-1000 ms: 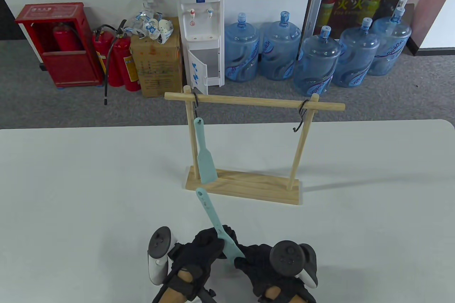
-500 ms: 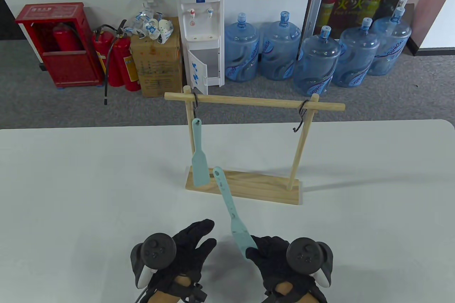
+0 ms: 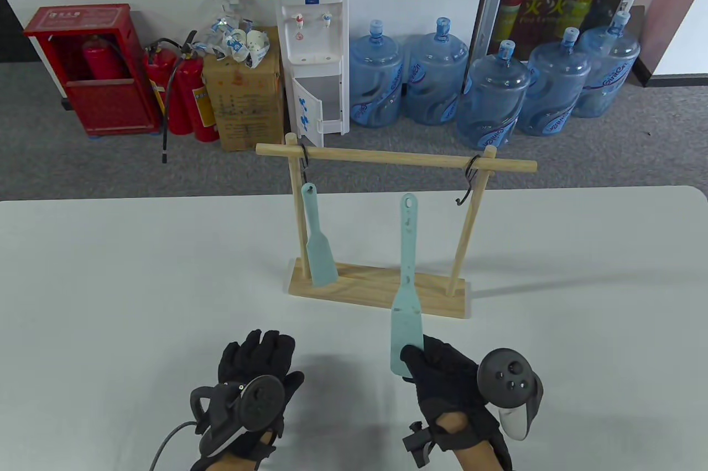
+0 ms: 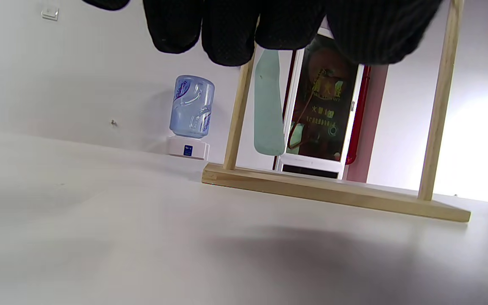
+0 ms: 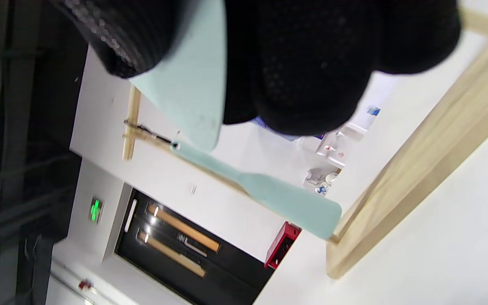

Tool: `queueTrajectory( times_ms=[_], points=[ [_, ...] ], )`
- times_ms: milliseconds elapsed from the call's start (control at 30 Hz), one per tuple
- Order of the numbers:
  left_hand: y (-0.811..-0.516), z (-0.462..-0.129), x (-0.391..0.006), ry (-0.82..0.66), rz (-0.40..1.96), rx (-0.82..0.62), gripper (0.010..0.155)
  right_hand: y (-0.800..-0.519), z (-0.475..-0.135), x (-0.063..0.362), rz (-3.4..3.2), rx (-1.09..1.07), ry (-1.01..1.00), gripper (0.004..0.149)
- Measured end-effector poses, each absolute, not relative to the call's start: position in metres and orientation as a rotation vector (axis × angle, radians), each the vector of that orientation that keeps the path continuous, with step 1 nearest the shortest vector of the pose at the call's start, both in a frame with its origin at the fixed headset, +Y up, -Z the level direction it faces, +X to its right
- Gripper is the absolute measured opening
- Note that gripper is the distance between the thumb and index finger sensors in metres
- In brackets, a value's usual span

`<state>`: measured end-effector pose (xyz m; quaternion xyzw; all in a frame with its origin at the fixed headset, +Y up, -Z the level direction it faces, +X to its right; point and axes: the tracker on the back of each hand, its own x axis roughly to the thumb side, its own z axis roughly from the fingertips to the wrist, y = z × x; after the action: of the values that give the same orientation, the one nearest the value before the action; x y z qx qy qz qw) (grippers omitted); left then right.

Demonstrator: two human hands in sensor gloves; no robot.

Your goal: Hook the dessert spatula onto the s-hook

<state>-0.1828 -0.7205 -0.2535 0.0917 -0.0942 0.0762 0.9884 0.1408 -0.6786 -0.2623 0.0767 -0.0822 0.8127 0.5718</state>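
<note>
My right hand (image 3: 442,374) grips a pale teal dessert spatula (image 3: 407,277) by its blade and holds it upright, handle hole up, in front of the wooden rack (image 3: 381,288). Its blade shows between my fingers in the right wrist view (image 5: 189,80). The empty black S-hook (image 3: 468,183) hangs at the right end of the rail, right of the spatula's tip. A second teal spatula (image 3: 318,241) hangs from the left S-hook (image 3: 303,161); it also shows in the left wrist view (image 4: 268,110) and the right wrist view (image 5: 269,197). My left hand (image 3: 257,360) is empty, fingers spread, over the table.
The rack's base (image 4: 333,192) stands mid-table on the white table (image 3: 110,299). Beyond the table's far edge are water jugs (image 3: 492,95), a dispenser (image 3: 312,45), a cardboard box and red fire extinguishers (image 3: 185,95) on the floor.
My right hand has swung the spatula upright and moved it right and toward the rack. My left hand has let go, drawn back left and spread flat.
</note>
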Motion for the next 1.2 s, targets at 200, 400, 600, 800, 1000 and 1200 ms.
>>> queueTrajectory(
  times_ms=[200,400,600,800,1000,1200],
  points=[
    [-0.723,-0.254,-0.176,-0.205,0.107,0.171,0.064,-0.684,-0.265,0.153,1.892,0.078,-0.224,0.053],
    [-0.725,-0.255,-0.176,-0.204,0.102,0.154,0.064,-0.693,-0.267,0.162,1.905,0.023,-0.229,0.053],
    [-0.726,-0.255,-0.178,-0.201,0.113,0.144,0.064,-0.702,-0.272,0.169,1.889,-0.007,-0.199,0.053],
    [-0.726,-0.255,-0.178,-0.203,0.118,0.144,0.064,-0.714,-0.279,0.173,1.869,-0.032,-0.159,0.054],
    [-0.728,-0.256,-0.179,-0.203,0.123,0.131,0.064,-0.728,-0.294,0.175,1.854,-0.081,-0.111,0.058],
    [-0.73,-0.258,-0.18,-0.203,0.135,0.114,0.064,-0.74,-0.314,0.175,1.936,-0.138,-0.116,0.059]
  ],
)
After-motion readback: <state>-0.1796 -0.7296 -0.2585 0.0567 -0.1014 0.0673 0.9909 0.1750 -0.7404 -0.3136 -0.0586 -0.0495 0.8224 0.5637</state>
